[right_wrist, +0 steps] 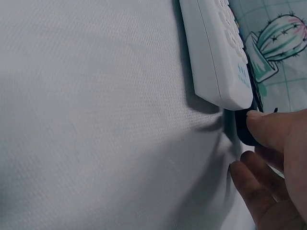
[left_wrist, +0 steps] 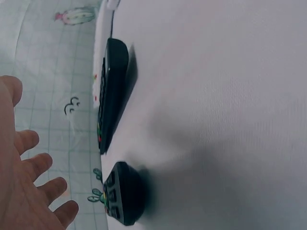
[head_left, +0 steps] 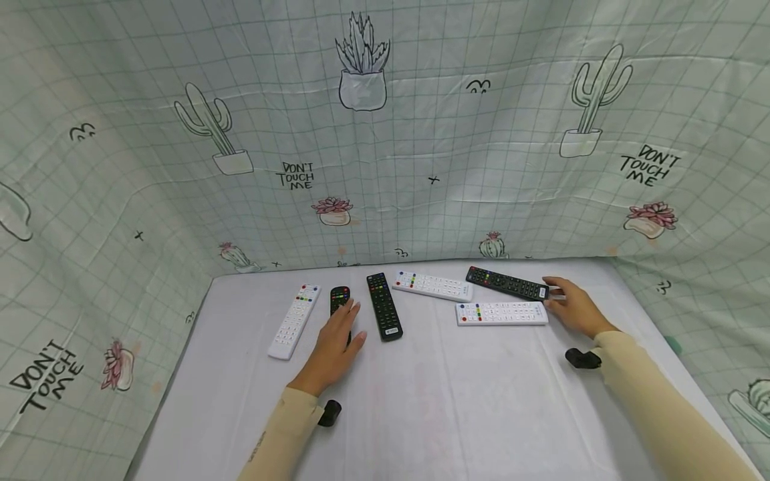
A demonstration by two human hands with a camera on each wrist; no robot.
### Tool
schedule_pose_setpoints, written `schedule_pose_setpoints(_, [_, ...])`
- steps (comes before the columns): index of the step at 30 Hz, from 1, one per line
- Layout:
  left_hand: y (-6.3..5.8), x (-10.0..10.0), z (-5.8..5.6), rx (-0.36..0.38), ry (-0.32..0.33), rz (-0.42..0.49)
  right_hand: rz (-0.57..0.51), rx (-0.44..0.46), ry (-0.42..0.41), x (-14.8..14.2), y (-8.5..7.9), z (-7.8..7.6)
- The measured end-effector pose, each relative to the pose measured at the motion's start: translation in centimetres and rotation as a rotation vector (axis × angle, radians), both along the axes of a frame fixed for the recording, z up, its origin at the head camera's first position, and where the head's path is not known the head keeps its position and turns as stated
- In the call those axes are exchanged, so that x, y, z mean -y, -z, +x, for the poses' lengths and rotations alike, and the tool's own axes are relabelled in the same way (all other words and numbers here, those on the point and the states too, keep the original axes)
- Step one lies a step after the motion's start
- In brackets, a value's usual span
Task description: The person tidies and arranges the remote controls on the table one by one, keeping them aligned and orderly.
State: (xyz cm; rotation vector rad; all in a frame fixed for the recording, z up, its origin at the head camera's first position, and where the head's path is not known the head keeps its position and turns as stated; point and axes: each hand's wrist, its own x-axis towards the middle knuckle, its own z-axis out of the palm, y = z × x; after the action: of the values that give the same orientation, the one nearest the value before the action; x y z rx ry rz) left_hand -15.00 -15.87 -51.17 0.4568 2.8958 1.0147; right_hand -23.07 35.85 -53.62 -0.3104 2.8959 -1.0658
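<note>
Over a small black remote control (head_left: 339,294) my left hand (head_left: 333,339) hovers with fingers spread, hiding much of it in the head view. In the left wrist view that remote (left_wrist: 123,194) lies on the table, apart from the fingers. My right hand (head_left: 574,308) is at the right end of a long black remote control (head_left: 505,282), thumb on the near side and index finger on the far side, pinching that end. In the right wrist view the thumb (right_wrist: 268,129) meets the dark end of this remote, partly hidden behind a white remote control (right_wrist: 216,57).
On the white table (head_left: 421,414), a white remote (head_left: 295,322) lies to the left and another black remote (head_left: 384,307) right of the left hand. A third white remote (head_left: 433,285) lies near the back edge. Patterned cloth (head_left: 409,133) hangs behind and along both sides.
</note>
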Motion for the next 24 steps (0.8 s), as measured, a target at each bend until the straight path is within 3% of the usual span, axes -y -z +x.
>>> schedule_pose_setpoints(8, [0.3,-1.9,-0.5,0.003,0.042,0.020,0.010,-0.022,-0.026,0.4,0.1,-0.3])
schedule_pose_setpoints(24, [0.1,-6.1,-1.8,0.056,0.121,0.086,0.002,-0.026,0.001,0.8,0.9,-0.4])
